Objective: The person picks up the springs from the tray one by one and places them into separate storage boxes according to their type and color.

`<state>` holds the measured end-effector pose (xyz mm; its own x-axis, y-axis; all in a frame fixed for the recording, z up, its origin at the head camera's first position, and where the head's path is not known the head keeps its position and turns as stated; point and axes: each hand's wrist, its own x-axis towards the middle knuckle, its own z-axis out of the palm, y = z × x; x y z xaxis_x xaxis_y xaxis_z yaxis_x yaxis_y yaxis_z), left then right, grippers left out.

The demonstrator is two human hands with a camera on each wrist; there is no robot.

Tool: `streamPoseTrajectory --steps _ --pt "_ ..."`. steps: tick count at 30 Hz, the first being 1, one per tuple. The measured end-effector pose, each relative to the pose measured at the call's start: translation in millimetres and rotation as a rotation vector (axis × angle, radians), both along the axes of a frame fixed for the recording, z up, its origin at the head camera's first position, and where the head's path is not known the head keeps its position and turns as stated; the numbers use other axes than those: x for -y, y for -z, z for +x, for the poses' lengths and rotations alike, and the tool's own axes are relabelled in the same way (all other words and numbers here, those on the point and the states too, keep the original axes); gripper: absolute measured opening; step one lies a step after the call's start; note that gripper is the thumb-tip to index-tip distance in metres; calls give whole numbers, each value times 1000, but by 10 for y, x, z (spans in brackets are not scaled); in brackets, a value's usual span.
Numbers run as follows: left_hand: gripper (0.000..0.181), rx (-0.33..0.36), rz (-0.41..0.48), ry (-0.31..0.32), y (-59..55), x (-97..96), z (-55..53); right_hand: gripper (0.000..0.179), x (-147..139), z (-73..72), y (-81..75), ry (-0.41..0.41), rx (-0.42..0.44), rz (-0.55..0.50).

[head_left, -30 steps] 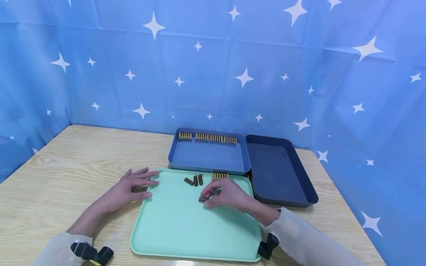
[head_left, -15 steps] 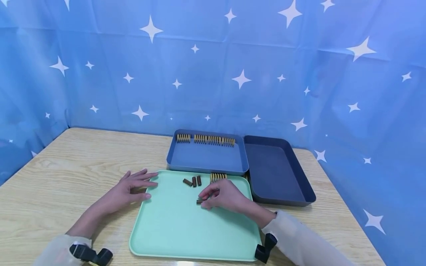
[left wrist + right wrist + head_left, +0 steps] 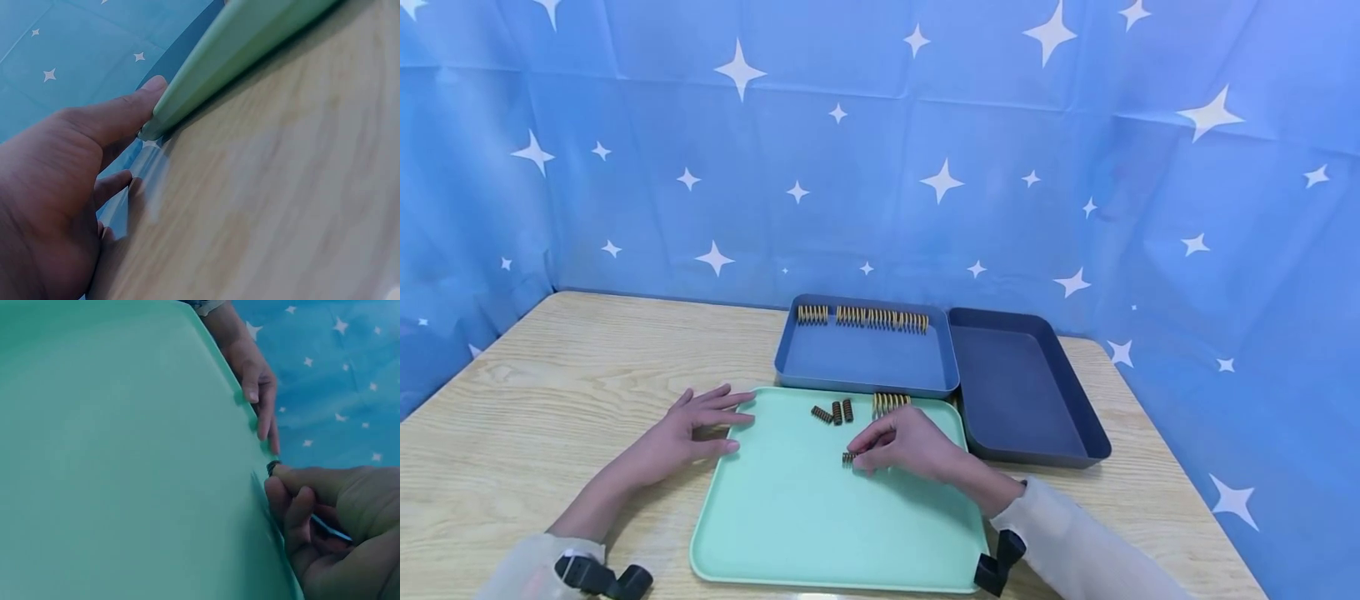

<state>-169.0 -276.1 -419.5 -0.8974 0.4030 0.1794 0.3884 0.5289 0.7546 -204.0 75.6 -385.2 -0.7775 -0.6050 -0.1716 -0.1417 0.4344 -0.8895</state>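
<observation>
Spring, small and dark, sits pinched in the right hand over the green tray — apart from three other dark springs lying toward its far edge — while the left hand, spread wide, touches the tray's left edge.

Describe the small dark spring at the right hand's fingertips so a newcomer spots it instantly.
Find the pale green rectangular tray on the wooden table. Over it, the person's right hand pinches a small, dark, coiled metal spring, one end showing. It alone is held: three similar dark springs lie near the tray's far edge.
</observation>
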Motion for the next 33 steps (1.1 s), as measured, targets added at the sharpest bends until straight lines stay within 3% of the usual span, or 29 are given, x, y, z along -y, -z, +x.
streamPoseTrajectory --steps 7,14,23,33 --pt "38 2 3 -4 -8 -5 -3 15 -40 -40 -207 -10 7 -47" --pt "39 6 8 4 -9 -3 -3 17 -155 -100 -409 -3 -15 -9" --pt "39 3 4 5 -19 -10 4 22 -449 -267 -638 4 -123 14" --pt "38 -7 4 2 -9 -22 4 23 -754 -486 -794 35 -158 -10"
